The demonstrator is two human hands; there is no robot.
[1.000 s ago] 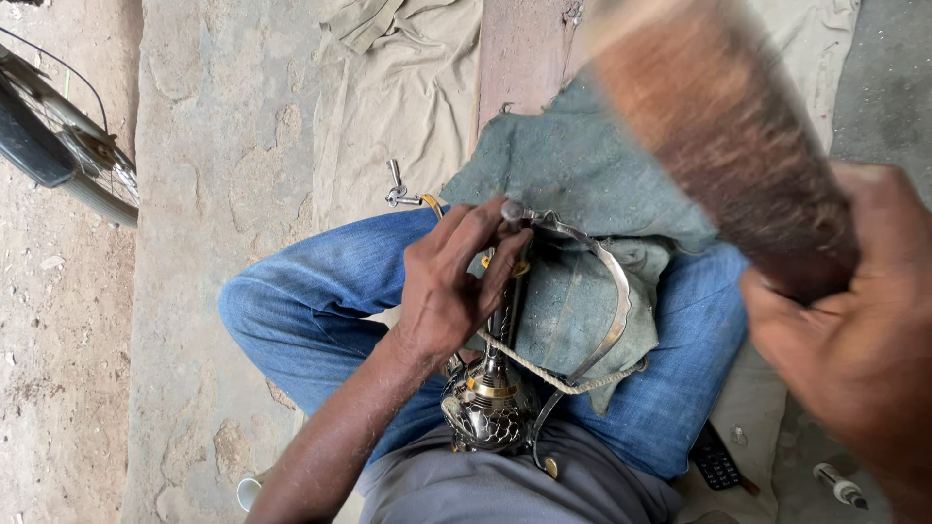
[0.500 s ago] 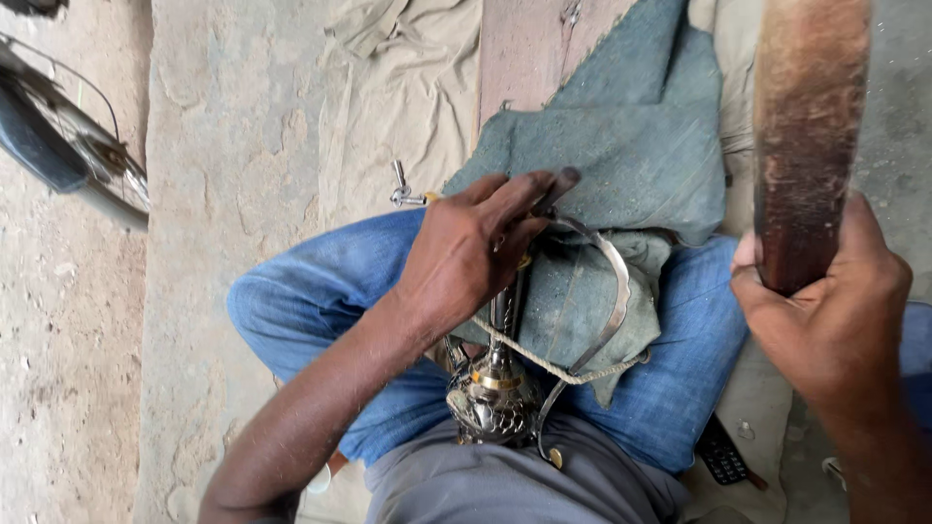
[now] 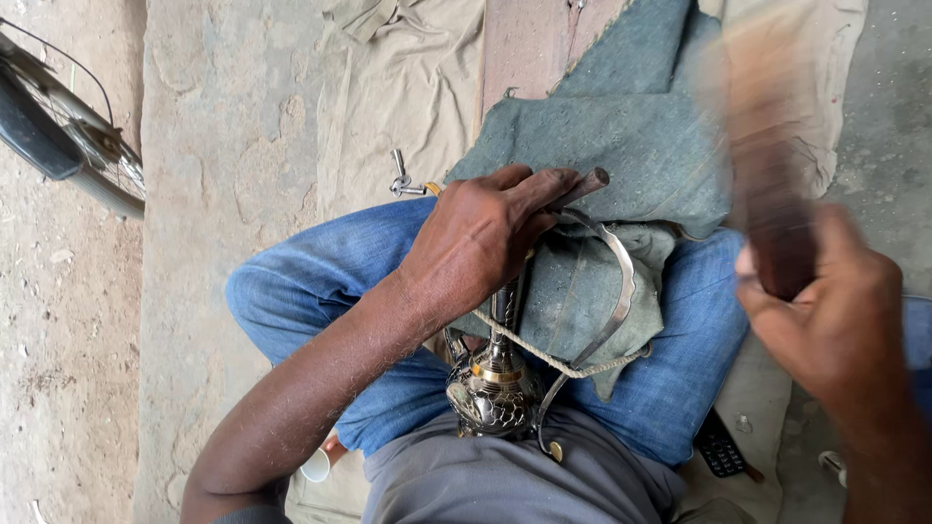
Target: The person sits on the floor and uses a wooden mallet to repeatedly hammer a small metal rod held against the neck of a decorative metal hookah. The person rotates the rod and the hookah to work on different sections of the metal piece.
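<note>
Left hand [image 3: 481,243] is wrapped around the metal rod [image 3: 582,186], which runs near-to-far. Right hand [image 3: 835,311] grips the mallet [image 3: 767,165], raised off to the rod's right.

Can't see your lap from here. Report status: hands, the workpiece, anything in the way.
Left hand clamped on metal rod over ornate metal vessel. Right hand grips wooden mallet, raised, blurred. Curved metal band and rope lie across lap cloth.
</note>
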